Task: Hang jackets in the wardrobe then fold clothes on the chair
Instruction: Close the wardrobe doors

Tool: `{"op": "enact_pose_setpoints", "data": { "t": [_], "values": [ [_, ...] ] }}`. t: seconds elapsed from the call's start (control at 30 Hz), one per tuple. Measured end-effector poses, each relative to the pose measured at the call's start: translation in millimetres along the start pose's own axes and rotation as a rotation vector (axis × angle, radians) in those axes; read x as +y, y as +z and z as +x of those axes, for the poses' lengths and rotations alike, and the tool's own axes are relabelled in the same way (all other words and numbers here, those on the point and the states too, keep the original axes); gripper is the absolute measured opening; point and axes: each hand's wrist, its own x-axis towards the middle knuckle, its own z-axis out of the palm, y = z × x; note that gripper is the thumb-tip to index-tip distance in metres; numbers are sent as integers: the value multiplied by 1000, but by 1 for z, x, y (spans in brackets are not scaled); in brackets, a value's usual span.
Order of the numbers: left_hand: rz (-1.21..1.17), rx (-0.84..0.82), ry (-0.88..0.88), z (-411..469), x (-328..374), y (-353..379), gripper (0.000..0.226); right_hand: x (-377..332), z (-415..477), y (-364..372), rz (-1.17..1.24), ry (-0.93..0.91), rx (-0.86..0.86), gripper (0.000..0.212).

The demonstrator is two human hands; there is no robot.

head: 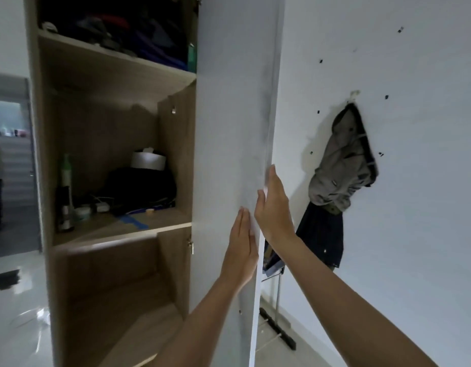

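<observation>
A white wall point(414, 207) is seen to the right of a wooden wardrobe point(110, 75), whose white door point(229, 128) stands open, nearly edge-on to the camera. The left hand point(242, 250) is laid flat on the door's face, fingers straight, with nothing in its grip. The right hand point(274, 207) is set along the door's free edge, fingers extended; no closed grip is made out. A grey jacket point(343, 165) is hung from a wall hook point(354, 93), well apart from the wardrobe. No chair is seen.

Fingers could be pinched at the edge if the door is pushed carelessly. The drying rack point(278, 287) just behind could be struck if the door is swung wide.
</observation>
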Motion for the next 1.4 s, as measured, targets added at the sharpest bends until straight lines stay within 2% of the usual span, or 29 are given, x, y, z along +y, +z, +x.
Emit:
{"op": "enact_pose_setpoints", "data": {
  "t": [0.13,0.3,0.43,0.5,0.57,0.73,0.9,1.4],
  "values": [
    [24,-24,75,19,-3,23,52,31,10,-10,-112,13,-37,62],
    [23,-8,96,47,-16,40,55,60,19,-13,-278,-73,-23,65],
    [48,27,165,79,-33,52,54,90,26,-5,-596,-174,108,68],
    [93,66,215,95,-42,57,52,101,30,-3,-660,-162,111,63],
    [115,104,292,111,-53,60,51,112,37,-1,-847,-204,131,55],
    [198,90,426,137,-80,69,49,136,45,7,-1087,-254,156,56],
    [274,63,521,149,-95,83,54,144,48,17,-1137,-208,163,61],
    [284,115,504,149,-98,90,52,149,48,22,-1155,-182,204,60]
  ]
}}
